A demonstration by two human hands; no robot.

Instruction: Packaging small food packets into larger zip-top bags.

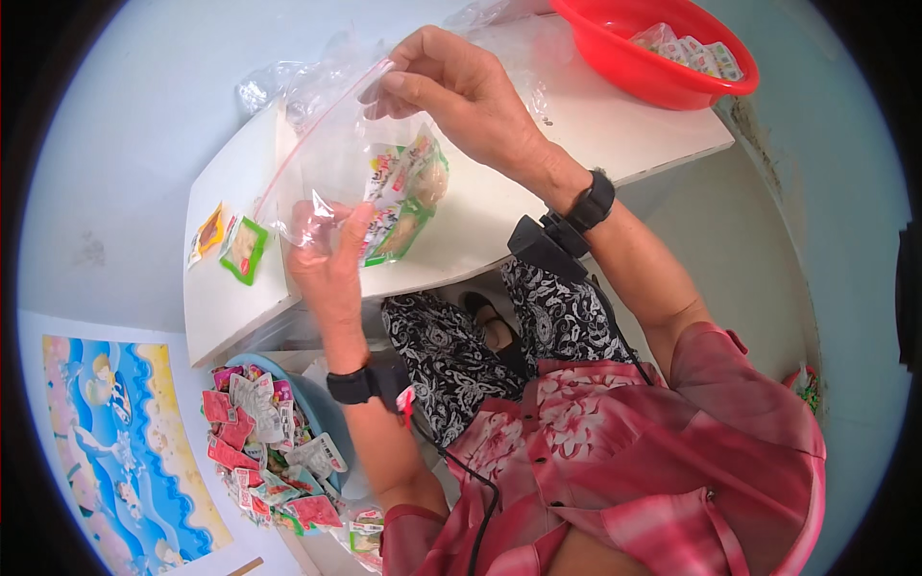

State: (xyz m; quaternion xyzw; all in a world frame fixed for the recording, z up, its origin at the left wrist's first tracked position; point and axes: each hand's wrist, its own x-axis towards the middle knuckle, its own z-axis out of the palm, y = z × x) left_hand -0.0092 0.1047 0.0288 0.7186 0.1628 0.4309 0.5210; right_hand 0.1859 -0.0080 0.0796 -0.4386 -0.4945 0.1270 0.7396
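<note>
A clear zip-seal plastic bag (328, 165) with a red seal line hangs between my two hands above the white table. Several small green-and-white food packets (403, 194) lie inside it. My right hand (439, 90) pinches the upper end of the seal edge. My left hand (331, 237) grips the bag's lower left side, its thumb against the plastic beside the packets. Left of the bag, a green-edged packet (244, 248) and a smaller yellow-edged packet (210, 229) lie on the table.
A red plastic basin (612, 61) with white packets stands at the table's back right. Crumpled clear bags (317, 83) lie along the back. Below the table's left end, a blue tub (324, 417) is heaped with colourful packets. The white table's front edge (461, 277) runs before my knees.
</note>
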